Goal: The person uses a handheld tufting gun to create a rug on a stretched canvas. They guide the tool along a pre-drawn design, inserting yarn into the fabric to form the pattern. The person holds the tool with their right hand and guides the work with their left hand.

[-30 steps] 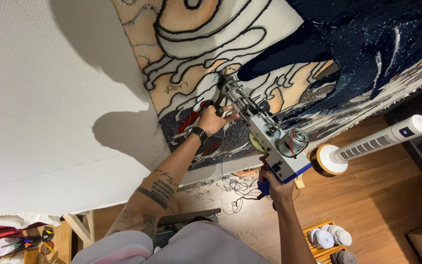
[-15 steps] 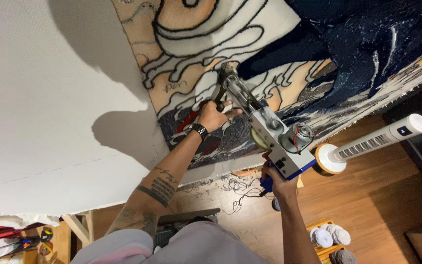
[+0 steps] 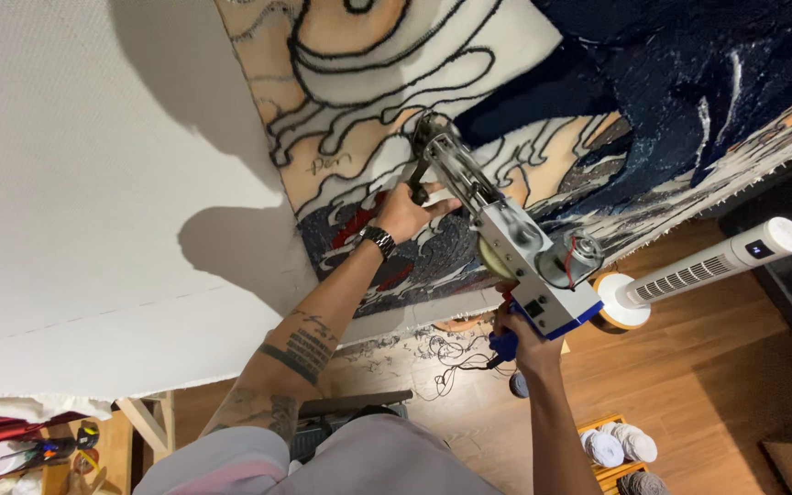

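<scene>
Stretched backing cloth (image 3: 93, 183), half tufted.
Your left hand (image 3: 407, 213) and right hand (image 3: 517, 332) were clamped on the tufting gun (image 3: 506, 243); press squarely.

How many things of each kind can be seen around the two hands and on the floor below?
Tufting gun, held by the left hand and the right hand: 1
Tufted rug on the cloth frame: 1
White tower fan: 1
Wristwatch: 1
Pale yarn cones in the floor crate: 2
Total: 6
</scene>
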